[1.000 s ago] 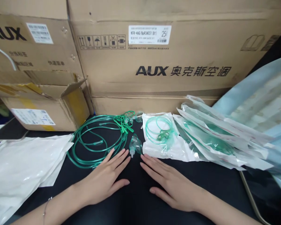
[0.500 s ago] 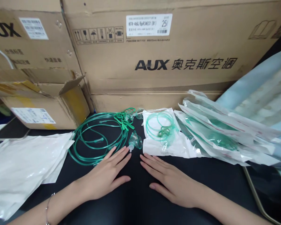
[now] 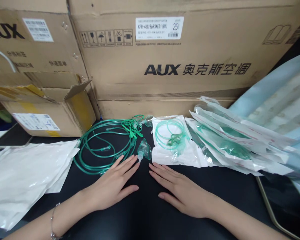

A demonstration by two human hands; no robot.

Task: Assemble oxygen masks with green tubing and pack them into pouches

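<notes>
My left hand (image 3: pixel 112 186) lies flat on the black table (image 3: pixel 145 216), fingers stretched out, holding nothing. Its fingertips reach the near edge of a loose coil of green tubing (image 3: pixel 102 146). My right hand (image 3: pixel 182 193) lies flat beside it, also empty, fingertips just short of a sealed white pouch (image 3: pixel 173 143) with coiled green tubing inside. A small clear green mask piece (image 3: pixel 144 150) rests just beyond the fingertips of both hands.
A fanned stack of sealed pouches (image 3: pixel 230 143) spreads to the right. Empty white wrappers (image 3: pixel 22 176) lie at the left. Large cardboard boxes (image 3: pixel 180 60) wall the back, with an open smaller box (image 3: pixel 45 106) at left. Pale blue sheeting (image 3: pixel 282 100) sits at right.
Both hands stay flat in the same place. The view has shifted slightly, so everything sits a little higher in the picture.
</notes>
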